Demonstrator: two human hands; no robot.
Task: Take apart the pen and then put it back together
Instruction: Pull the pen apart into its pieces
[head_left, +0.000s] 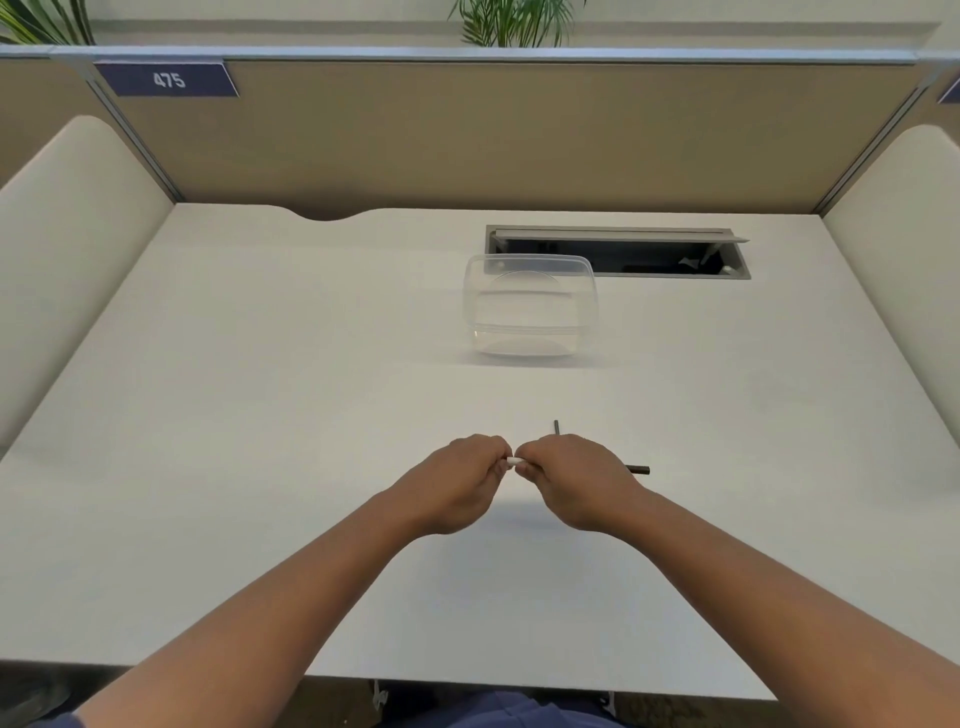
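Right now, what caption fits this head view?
Both hands grip a pen over a white desk, clear tub behind.

Desk (260, 415): smooth, matt white laminate look. Container (530, 312) at 12 o'clock from the hands: clear, glossy plastic. Pen (515, 461): small white piece between the fists looks like smooth plastic; dark ends at 12 and 3 o'clock, matt. Partition (519, 135): tan, cloth-like, matt, with metal-looking grey trim. Cable hatch (618, 252): grey, matt, metal-looking.
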